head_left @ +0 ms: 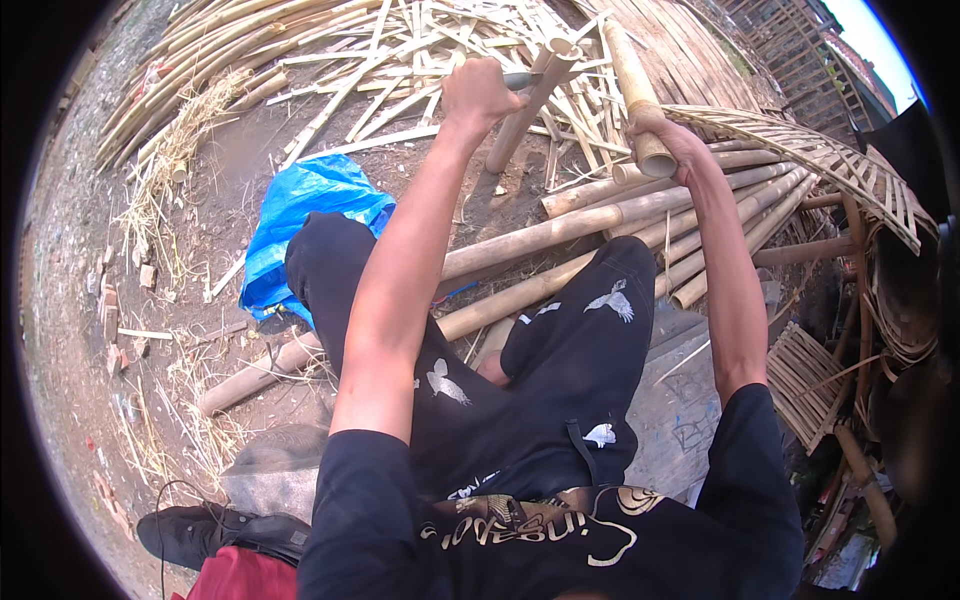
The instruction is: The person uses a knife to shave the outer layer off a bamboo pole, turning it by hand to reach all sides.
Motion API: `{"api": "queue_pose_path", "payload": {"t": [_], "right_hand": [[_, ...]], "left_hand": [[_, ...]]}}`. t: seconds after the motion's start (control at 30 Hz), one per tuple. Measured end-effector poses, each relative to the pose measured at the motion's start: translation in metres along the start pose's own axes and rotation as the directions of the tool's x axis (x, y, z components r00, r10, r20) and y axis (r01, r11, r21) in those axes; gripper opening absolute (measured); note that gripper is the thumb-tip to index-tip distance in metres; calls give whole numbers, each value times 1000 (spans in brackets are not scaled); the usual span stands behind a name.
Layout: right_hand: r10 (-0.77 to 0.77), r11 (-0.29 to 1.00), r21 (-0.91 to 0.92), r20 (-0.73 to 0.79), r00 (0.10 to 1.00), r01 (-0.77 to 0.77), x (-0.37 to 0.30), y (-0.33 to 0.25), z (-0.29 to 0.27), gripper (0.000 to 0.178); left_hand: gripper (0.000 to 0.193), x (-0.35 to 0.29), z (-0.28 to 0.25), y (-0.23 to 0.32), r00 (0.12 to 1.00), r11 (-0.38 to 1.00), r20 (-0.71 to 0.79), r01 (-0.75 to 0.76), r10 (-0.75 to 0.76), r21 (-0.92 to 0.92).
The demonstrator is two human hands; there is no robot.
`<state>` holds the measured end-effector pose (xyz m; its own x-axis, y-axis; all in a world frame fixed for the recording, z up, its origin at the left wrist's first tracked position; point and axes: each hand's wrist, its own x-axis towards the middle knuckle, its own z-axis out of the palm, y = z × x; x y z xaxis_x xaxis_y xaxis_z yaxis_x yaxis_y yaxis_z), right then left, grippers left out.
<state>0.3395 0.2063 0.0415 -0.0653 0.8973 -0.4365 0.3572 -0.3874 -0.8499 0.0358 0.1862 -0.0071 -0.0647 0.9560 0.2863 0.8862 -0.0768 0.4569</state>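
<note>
"So, how do the hands stand just now?"

"Well apart, both raised over the ground ahead of the knees. The left hand (480,92) is closed in a fist around a tool; its grip is hidden by the fingers, but a greyish blade (517,80) sticks out to the right."

"Does that blade touch anything?"

"It points at the upper part of a thick bamboo post (519,128) that leans to the right. Whether the two meet, I cannot tell."

"And the right hand?"

"The right hand (672,140) is clamped around a bamboo tube (627,72), close to its near end. The round, hollow opening faces back toward the body, and the far end reaches up and slightly left, just beside the post."

"What lies under it?"

"Long bamboo poles (600,216), side by side, slanting from the right down toward the legs. Beyond the post and the tube spreads a tangle of pale split strips (400,90), with more lengths stacked in the upper left."

"Anything near the knees?"

"A crumpled blue sheet (318,195) on the soil, next to the left knee. The black trousers (590,340) carry white bird prints. Off to the right is a slatted bamboo panel (840,170), and at the lower left a dark shoe (185,530) beside some red cloth (240,575)."
</note>
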Motion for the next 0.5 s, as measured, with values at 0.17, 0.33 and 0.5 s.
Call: {"api": "queue_pose_path", "payload": {"t": [0.17, 0.33, 0.5], "right_hand": [[-344, 906, -288, -76, 936, 310, -86, -64, 12, 45], [-718, 604, -635, -173, 674, 481, -80, -85, 39, 55], [-325, 436, -884, 21, 946, 170, -38, -25, 93, 70]], "left_hand": [[59, 15, 6, -4, 900, 920, -363, 92, -239, -380], [48, 19, 19, 12, 694, 914, -648, 40, -316, -403], [46, 19, 26, 6, 568, 919, -755, 6, -328, -394]]}}
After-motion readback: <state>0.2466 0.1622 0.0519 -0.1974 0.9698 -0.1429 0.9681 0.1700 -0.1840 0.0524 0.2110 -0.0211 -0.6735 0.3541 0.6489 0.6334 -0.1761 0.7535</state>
